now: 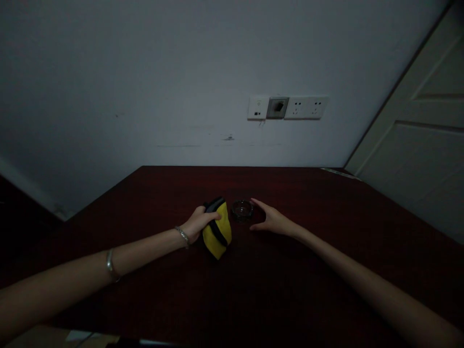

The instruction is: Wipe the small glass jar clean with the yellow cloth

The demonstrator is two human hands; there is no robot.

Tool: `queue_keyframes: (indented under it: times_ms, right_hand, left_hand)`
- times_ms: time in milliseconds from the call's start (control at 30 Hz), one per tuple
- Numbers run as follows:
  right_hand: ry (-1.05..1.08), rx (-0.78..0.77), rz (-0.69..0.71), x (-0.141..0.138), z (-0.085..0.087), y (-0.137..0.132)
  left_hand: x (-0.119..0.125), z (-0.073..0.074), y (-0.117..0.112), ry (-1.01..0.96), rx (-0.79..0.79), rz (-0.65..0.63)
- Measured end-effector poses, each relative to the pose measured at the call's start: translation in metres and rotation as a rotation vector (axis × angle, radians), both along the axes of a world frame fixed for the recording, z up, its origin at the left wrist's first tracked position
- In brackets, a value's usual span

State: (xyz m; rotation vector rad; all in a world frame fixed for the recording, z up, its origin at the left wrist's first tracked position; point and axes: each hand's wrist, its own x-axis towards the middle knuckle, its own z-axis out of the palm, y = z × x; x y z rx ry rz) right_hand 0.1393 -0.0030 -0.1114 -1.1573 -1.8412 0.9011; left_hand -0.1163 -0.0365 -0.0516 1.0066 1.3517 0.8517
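My left hand (pixel 201 221) grips a folded yellow and black cloth (pixel 219 234), thumb on top, just above or on the dark red table. To the right of the cloth sits a small clear glass ashtray (pixel 242 210). My right hand (pixel 270 220) is beside the ashtray's right side, thumb and fingers spread apart in a C shape. The fingertips are close to its rim; whether they touch it I cannot tell. Nothing shows in the right hand. Two silver bracelets circle my left wrist and forearm.
The dark red wooden table (pixel 308 280) reaches back to a pale wall (pixel 181 72). A row of sockets (pixel 288 108) is set in the wall. A white panelled door (pixel 416 150) borders the right side. A thin pale strip (pixel 340 173) lies at the table's back right edge.
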Motion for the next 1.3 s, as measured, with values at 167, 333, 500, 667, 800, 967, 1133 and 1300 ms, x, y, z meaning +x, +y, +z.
queue_keyframes:
  times_ms: [167, 333, 500, 667, 800, 967, 1133, 1300]
  right_hand:
    - [0.206, 0.046, -0.164, 0.016, 0.023, -0.01]
    - [0.35, 0.005, -0.116, -0.005, 0.036, -0.042]
    - [0.455, -0.288, 0.204, -0.036, 0.033, -0.071]
    - [0.436, -0.415, 0.031, -0.018, 0.03, -0.072]
    - [0.268, -0.487, 0.057, 0.004, 0.028, -0.066]
    - [0.05, -0.429, 0.054, -0.001, 0.023, -0.057]
    - [-0.09, -0.226, -0.022, -0.013, 0.025, -0.044]
    - [-0.148, -0.086, -0.054, -0.016, 0.026, -0.038]
  left_hand:
    - [-0.007, 0.001, -0.013, -0.008, 0.103, 0.04]
    - [0.011, 0.005, -0.027, -0.082, 0.335, -0.052]
    - [0.037, 0.011, -0.033, -0.112, 0.434, -0.131]
    - [0.03, 0.005, -0.02, -0.123, 0.452, -0.279]
    - [0.004, -0.004, 0.014, 0.005, 0.551, -0.261]
    - [-0.007, -0.013, 0.061, 0.252, 0.601, -0.575]
    - [0.008, -0.025, 0.081, 0.241, 0.484, -0.791]
    - [0.017, -0.027, 0.083, 0.13, 0.469, -0.816]
